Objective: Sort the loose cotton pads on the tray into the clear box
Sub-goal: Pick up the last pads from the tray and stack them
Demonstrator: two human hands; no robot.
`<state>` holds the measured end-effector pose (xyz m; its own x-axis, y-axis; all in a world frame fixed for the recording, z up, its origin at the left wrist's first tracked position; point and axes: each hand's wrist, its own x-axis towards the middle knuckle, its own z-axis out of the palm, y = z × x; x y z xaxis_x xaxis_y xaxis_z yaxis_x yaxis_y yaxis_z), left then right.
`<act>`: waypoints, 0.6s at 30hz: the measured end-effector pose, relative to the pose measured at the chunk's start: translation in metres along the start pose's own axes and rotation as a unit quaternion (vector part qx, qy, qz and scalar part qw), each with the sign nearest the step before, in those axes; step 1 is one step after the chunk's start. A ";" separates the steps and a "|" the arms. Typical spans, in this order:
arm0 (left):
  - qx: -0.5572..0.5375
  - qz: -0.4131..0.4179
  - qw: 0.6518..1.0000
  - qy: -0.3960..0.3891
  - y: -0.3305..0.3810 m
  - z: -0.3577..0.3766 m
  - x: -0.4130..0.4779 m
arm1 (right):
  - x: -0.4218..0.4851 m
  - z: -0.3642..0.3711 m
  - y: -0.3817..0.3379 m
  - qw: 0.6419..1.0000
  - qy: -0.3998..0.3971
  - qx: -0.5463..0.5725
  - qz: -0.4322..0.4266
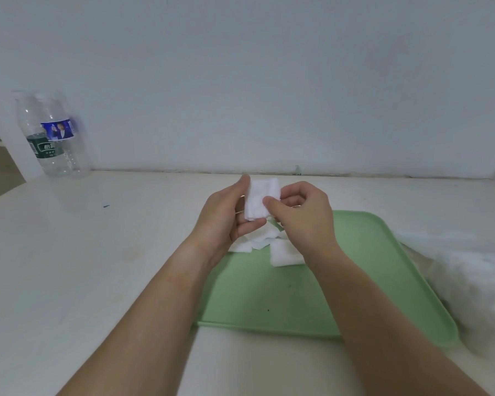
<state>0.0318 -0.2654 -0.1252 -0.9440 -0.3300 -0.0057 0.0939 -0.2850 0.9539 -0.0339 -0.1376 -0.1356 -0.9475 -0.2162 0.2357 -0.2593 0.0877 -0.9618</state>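
Note:
A small stack of white square cotton pads (257, 198) is held upright above the far left corner of the green tray (377, 281). My left hand (223, 221) cups the stack from the left, thumb on its top edge. My right hand (303, 215) pinches its right edge with thumb and fingers. More loose cotton pads (283, 254) lie on the tray under my hands, partly hidden by them. The clear box is not visible.
Two clear plastic water bottles (54, 138) stand at the back left against the white wall. A crumpled clear plastic wrapper (475, 275) lies along the tray's right side. The white tabletop (97, 252) stretches to the left.

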 end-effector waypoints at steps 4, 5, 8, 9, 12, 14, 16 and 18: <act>0.051 0.040 0.998 0.022 -0.003 -0.004 0.000 | 0.000 0.001 0.002 1.000 -0.003 -0.028 0.009; 0.068 0.047 0.996 0.047 -0.004 -0.006 0.001 | -0.001 0.001 0.002 0.999 -0.001 -0.033 0.009; 0.128 0.094 0.977 0.144 0.000 -0.016 0.004 | -0.001 0.000 0.003 0.998 0.006 -0.057 0.004; 0.126 0.106 0.971 0.173 0.002 -0.021 0.005 | -0.001 0.000 0.003 0.997 0.003 -0.082 -0.010; 0.101 0.124 0.960 0.232 0.006 -0.032 0.008 | -0.005 0.005 0.004 0.977 -0.074 -0.187 -0.069; 0.094 0.126 0.957 0.244 0.006 -0.033 0.009 | -0.011 0.012 0.007 0.945 -0.174 -0.260 -0.097; 0.096 0.125 0.958 0.239 0.005 -0.032 0.008 | -0.016 0.021 0.013 0.883 -0.250 -0.372 -0.138; 0.099 0.124 0.961 0.228 0.004 -0.030 0.007 | -0.019 0.029 0.016 0.829 -0.263 -0.461 -0.176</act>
<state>0.0346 -0.2960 -0.1301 -0.6598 -0.7381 0.1407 0.1933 0.0142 0.9810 -0.0146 -0.1598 -0.1597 -0.6327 -0.7594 0.1520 -0.7652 0.5828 -0.2736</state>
